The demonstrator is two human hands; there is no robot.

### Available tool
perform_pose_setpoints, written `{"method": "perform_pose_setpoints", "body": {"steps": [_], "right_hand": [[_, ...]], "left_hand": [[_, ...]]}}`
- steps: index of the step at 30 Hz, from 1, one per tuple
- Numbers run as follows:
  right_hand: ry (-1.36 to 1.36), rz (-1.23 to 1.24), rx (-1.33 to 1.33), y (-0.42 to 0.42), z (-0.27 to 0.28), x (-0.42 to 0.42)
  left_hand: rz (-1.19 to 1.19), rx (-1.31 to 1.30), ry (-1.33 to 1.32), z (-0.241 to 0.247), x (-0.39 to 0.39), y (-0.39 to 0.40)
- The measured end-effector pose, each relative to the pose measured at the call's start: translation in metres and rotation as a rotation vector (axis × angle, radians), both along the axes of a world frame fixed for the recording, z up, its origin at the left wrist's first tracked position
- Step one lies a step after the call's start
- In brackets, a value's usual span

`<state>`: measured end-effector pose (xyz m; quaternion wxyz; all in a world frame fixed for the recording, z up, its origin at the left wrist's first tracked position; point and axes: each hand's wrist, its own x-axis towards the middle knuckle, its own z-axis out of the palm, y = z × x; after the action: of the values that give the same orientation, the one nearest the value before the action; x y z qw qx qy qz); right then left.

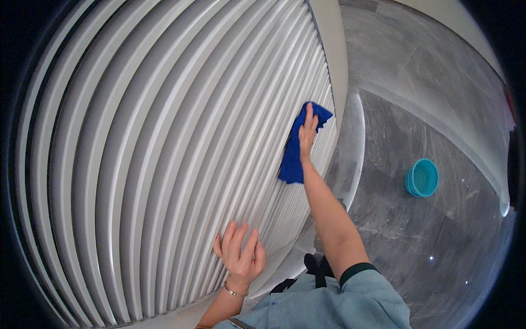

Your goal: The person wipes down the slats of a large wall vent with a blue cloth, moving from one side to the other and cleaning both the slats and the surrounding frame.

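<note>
A blue cloth (292,156) lies against the white louvred slats (181,135), near the right side of the slatted panel. My right hand (308,131) presses it there, fingers stretched along the cloth and arm extended. Lower and to the left is my left hand (241,255), its fingers spread and slightly bent at the slats. It holds nothing; whether all its fingertips touch the slats cannot be made out. A metal bracelet (235,291) circles the left wrist.
A pale frame edge (332,49) borders the slats. To the right, a turquoise bucket (421,177) stands on the grey marbled floor (394,246). A grey marbled wall (411,53) rises beyond the floor. Bright light runs along the foot of the walls.
</note>
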<state>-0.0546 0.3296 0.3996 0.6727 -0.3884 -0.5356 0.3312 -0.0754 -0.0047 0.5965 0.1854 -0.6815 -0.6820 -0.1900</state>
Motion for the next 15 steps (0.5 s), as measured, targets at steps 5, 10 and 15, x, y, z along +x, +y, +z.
{"method": "perform_pose_setpoints", "body": {"steps": [5,10,15], "right_hand": [[-0.020,-0.080,0.059,0.125,-0.011,0.030],[0.018,-0.029,0.139,0.182,0.001,0.043],[0.019,-0.027,-0.009,0.202,0.003,0.041]], "left_hand": [[0.039,0.045,-0.003,-0.001,0.012,0.010],[0.145,0.043,0.039,-0.003,0.017,0.013],[0.206,0.032,0.136,-0.013,0.014,0.011]]}}
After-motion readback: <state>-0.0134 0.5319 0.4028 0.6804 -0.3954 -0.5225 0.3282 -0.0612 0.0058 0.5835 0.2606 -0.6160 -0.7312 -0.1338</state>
